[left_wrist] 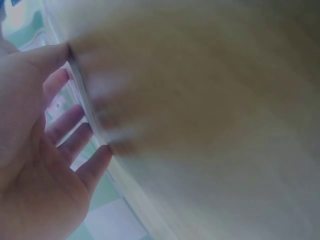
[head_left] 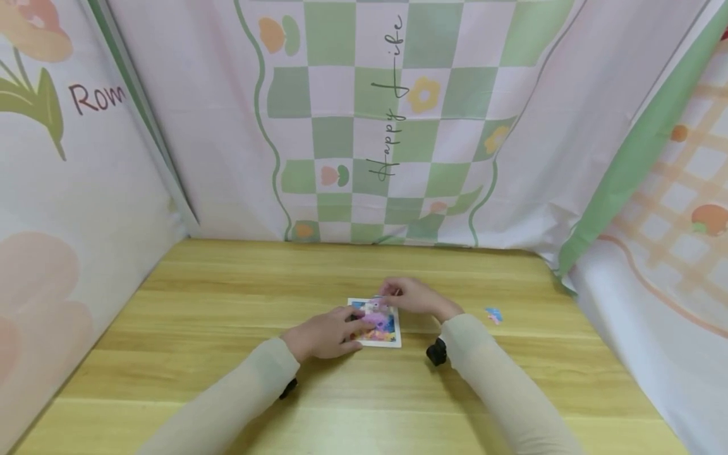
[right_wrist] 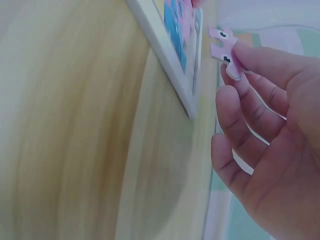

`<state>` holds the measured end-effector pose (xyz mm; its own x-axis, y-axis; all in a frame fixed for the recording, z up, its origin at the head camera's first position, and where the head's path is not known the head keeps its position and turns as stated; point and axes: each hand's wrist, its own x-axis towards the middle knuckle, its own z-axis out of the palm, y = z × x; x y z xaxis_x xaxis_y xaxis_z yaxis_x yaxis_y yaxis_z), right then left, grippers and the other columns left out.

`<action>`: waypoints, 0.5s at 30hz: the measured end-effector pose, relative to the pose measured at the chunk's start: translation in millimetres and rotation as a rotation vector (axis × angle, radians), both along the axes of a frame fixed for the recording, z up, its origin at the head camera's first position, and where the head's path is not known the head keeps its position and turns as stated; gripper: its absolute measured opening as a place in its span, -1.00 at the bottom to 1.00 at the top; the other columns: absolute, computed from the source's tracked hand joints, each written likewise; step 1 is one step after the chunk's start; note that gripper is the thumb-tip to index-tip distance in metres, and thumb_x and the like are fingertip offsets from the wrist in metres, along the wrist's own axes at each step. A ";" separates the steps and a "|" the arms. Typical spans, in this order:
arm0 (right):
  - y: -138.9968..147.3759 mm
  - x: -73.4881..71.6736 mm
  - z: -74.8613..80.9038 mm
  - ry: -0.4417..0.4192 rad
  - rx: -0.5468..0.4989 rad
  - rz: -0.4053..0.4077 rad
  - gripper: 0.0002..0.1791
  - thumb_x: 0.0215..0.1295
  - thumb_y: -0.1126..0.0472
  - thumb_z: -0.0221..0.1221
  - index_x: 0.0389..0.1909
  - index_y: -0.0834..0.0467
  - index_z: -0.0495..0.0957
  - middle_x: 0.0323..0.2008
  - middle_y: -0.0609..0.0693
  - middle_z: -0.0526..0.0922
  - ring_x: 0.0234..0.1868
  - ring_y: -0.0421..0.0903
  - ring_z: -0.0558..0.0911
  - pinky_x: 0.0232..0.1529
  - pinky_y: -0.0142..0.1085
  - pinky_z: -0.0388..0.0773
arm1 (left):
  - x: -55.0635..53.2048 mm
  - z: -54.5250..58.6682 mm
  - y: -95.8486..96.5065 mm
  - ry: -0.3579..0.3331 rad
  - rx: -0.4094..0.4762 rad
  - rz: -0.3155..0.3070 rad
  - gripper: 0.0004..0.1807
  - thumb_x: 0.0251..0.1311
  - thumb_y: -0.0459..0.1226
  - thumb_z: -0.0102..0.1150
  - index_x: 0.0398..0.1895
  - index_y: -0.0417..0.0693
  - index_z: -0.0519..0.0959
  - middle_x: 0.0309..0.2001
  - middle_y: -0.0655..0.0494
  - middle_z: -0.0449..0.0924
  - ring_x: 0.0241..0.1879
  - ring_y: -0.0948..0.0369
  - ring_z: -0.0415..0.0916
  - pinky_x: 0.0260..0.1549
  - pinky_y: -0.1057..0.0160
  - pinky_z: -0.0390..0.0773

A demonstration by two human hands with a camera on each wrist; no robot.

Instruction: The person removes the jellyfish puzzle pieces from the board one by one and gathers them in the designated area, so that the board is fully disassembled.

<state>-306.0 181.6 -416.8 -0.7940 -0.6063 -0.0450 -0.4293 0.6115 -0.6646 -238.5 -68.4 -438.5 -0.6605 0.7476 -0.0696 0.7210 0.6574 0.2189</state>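
A small jigsaw puzzle in a white frame (head_left: 392, 345) lies on the table, its picture in blue, pink and yellow. My left hand (head_left: 327, 333) rests on its left side with the fingers spread over the picture. In the left wrist view those fingers are extended, their tips down at the surface. My right hand (head_left: 418, 297) is at the puzzle's far right corner. Between thumb and index finger it pinches a pink puzzle piece (right_wrist: 227, 55) printed with two black eyes, held beside the frame in the right wrist view. Its other fingers are loosely bent.
A loose blue and pink puzzle piece (head_left: 494, 315) lies on the wooden table (head_left: 239, 272) to the right of my right hand. Printed curtains (head_left: 375, 126) hang at the table's back and along both sides. A black wrist device (head_left: 436, 352) sits under the right sleeve.
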 end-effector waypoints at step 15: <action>73.7 5.6 8.4 0.004 0.059 -0.058 -0.90 0.39 0.16 0.27 -0.24 0.10 0.70 -0.34 -0.12 0.70 -0.30 -0.10 0.58 -0.24 -0.21 0.54 | 0.6 -0.6 -1.1 0.004 0.020 0.000 -0.46 0.50 -0.02 0.02 0.49 0.18 0.34 0.43 -0.06 0.26 0.34 -0.01 0.31 0.28 0.01 0.40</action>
<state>-300.4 255.3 -408.4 -0.8277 -0.5559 -0.0764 -0.3946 0.6735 -0.6251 -237.9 -69.6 -439.1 -0.6604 0.7491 -0.0517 0.7222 0.6525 0.2295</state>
